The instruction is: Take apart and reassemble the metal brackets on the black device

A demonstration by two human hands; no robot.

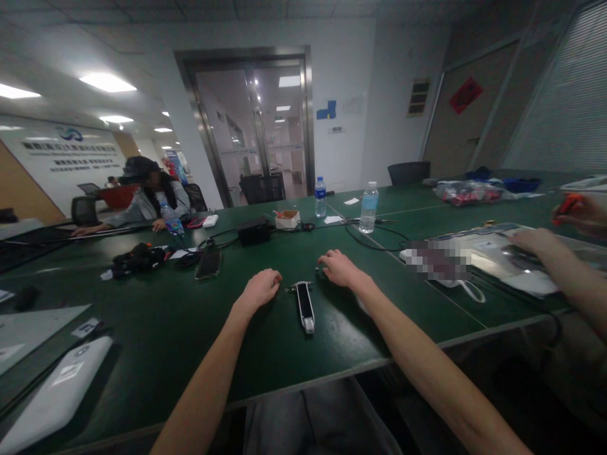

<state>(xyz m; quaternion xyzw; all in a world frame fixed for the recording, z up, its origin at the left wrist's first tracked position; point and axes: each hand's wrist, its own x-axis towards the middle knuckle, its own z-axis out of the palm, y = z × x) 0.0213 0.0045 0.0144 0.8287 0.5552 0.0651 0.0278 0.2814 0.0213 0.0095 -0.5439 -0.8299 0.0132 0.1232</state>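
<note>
A narrow device [305,302] with a white frame and a long black face lies on the green table [341,344] between my two hands, a thin metal crossbar at its far end. I cannot tell its exact kind. To its left, my left hand [262,289] rests on the table with loosely bent fingers and nothing visible in them. A tiny ring [286,289] lies just beyond those fingertips. My right hand [339,268] lies to the far right of the device, fingers bent and apart. Beside its fingertips is a small nut-like piece [317,269]. Neither hand touches the device.
Ahead stand two water bottles [368,208], a small open box [287,219] and a black adapter [253,231] with cables. A phone [208,264] lies left. At right, another person's hands [533,241] work over a metallic panel [488,249]. Someone sits far left.
</note>
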